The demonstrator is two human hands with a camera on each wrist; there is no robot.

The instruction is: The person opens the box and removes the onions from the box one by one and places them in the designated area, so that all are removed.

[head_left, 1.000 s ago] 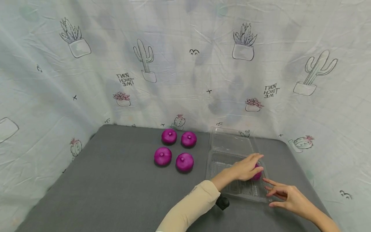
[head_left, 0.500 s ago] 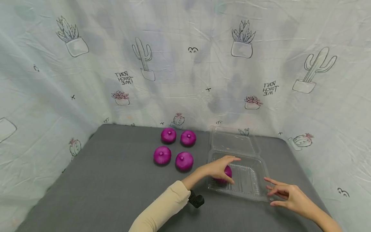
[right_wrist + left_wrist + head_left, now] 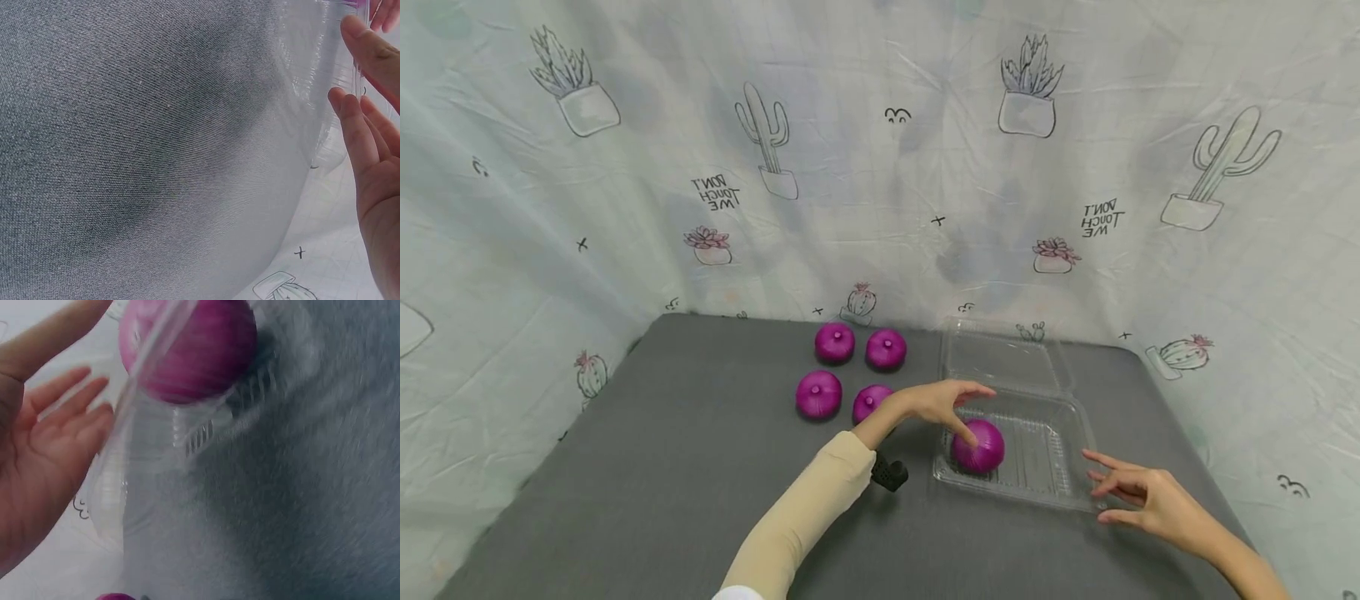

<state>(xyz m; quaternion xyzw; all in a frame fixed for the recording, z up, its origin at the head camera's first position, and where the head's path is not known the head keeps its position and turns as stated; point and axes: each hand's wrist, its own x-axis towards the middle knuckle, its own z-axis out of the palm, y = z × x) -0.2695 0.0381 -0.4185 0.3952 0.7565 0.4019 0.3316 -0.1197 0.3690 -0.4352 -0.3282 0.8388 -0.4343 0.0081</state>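
Note:
One purple onion (image 3: pixel 979 447) lies in the left part of a clear plastic clamshell container (image 3: pixel 1037 500). My left hand (image 3: pixel 936 402) hovers over the container's left side, its thumb overlapping the onion in the head view. In the left wrist view the palm (image 3: pixel 53 444) faces the onion (image 3: pixel 187 350) with spread fingers and a visible gap. Beside the container's right rim, my right hand (image 3: pixel 1153 500) has its loosely bent fingertips at the edge; whether they touch it is hard to tell. The right wrist view shows this hand (image 3: pixel 381 137) alongside the plastic wall.
Several more purple onions (image 3: pixel 819 395) stand grouped on the grey table (image 3: pixel 700 467), left of the container; the left wrist partly covers one. The container's lid (image 3: pixel 1000 354) lies folded back toward the patterned curtain (image 3: pixel 910 183). A black device (image 3: pixel 891 473) sits under the left wrist.
My left hand carried the onion from the container's right side to its left, then let go and drew slightly back and up. The right hand has stayed at the rim.

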